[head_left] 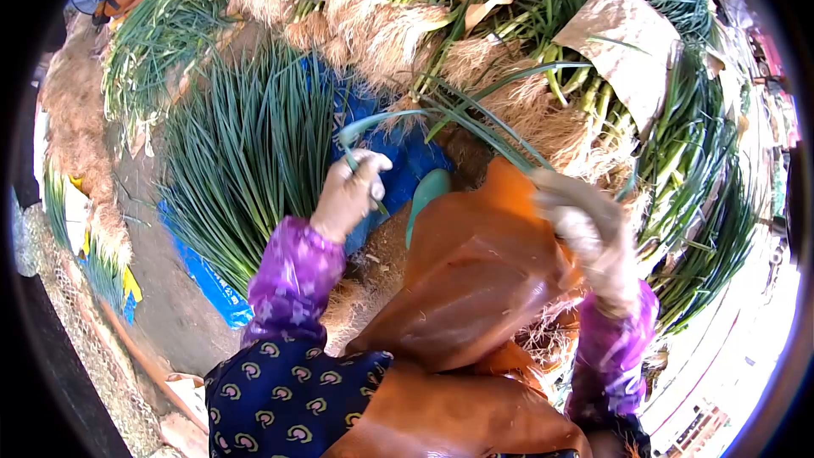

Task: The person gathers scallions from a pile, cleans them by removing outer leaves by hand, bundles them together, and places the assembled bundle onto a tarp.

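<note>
My left hand (pixel 349 195), in a pale glove, is closed around a bent green onion leaf (pixel 373 123) that arches up and to the right. On the other side, my right hand (pixel 593 242) is gloved and smeared by motion over the right edge of the orange-brown apron (pixel 475 263). Long green leaves (pixel 492 127) reach toward it, but its fingers and any grip are too blurred to make out. Left of my left hand, a large bunch of green onions (pixel 250 144) lies on blue plastic sheeting (pixel 199 276).
Rooty green onion bundles (pixel 381 21) line the top. More green onions (pixel 704 203) lie along the right, near a beige sheet (pixel 623 42). Another heap (pixel 161 34) is at the upper left. A green shoe tip (pixel 432 191) shows beside the apron.
</note>
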